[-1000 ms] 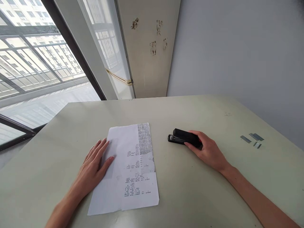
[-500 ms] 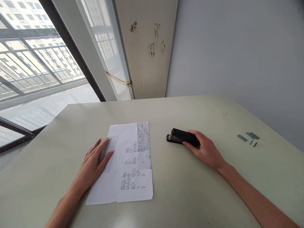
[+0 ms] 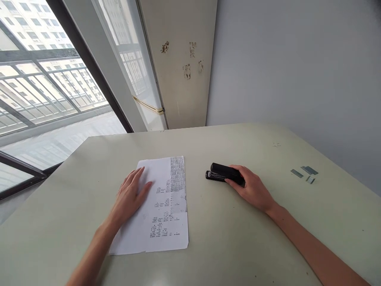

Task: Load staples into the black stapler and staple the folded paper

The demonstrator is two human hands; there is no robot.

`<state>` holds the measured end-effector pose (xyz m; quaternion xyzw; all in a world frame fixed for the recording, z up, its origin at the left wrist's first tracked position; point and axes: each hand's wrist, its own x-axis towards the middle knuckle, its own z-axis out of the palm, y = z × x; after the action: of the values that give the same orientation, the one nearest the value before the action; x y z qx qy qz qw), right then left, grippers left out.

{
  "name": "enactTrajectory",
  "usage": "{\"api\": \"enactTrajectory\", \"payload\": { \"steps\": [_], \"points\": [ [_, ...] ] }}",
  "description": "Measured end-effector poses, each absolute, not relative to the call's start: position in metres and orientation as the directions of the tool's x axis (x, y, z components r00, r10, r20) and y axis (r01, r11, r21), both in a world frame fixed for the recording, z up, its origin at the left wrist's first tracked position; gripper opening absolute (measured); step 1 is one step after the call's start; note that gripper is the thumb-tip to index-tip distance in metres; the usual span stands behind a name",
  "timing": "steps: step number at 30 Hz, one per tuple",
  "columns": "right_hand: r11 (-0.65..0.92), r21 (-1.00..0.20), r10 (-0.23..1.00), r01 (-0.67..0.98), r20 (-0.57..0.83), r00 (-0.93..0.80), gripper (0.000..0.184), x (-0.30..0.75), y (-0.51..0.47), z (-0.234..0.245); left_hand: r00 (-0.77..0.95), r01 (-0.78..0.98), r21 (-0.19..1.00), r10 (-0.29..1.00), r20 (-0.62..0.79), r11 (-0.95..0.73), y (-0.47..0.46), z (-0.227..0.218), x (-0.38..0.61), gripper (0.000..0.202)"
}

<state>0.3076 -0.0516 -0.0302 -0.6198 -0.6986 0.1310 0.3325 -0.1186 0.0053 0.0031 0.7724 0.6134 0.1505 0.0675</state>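
A white printed sheet of paper (image 3: pixel 166 206) lies in the middle of the pale green table (image 3: pixel 223 246). My left hand (image 3: pixel 131 196) rests flat on the sheet's left part, fingers stretched out. To the right lies a black stapler (image 3: pixel 222 173), its nose pointing left toward the paper. My right hand (image 3: pixel 251 186) is wrapped around the stapler's rear end, which rests on the table.
Several small strips of staples (image 3: pixel 304 172) lie at the right side of the table near the grey wall. A large window with a dark frame (image 3: pixel 89 71) is at the left, and a stained beige panel (image 3: pixel 181 59) stands behind the table.
My left hand has slid up and to the right, further onto the paper. The right hand stays on the stapler. The view has shifted slightly.
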Motion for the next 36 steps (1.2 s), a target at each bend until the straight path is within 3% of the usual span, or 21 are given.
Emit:
{"api": "enactTrajectory", "payload": {
  "steps": [7,23,36],
  "points": [
    [0.199,-0.597,0.952,0.777,0.306,-0.008,0.038,0.307,-0.051,-0.031,0.084,0.948,0.292,0.983,0.166,-0.130,0.056,0.000,-0.115,0.074],
    [0.185,-0.624,0.955,0.760,0.297,0.011,0.039,0.308,-0.051,-0.033,0.101,0.923,0.335,0.959,0.264,-0.190,0.064,-0.015,-0.126,0.059],
    [0.164,-0.633,0.961,0.757,0.275,0.022,0.041,0.308,-0.052,-0.035,0.046,0.909,0.392,0.970,0.237,-0.139,0.059,-0.013,-0.123,0.066]
  ]
}}
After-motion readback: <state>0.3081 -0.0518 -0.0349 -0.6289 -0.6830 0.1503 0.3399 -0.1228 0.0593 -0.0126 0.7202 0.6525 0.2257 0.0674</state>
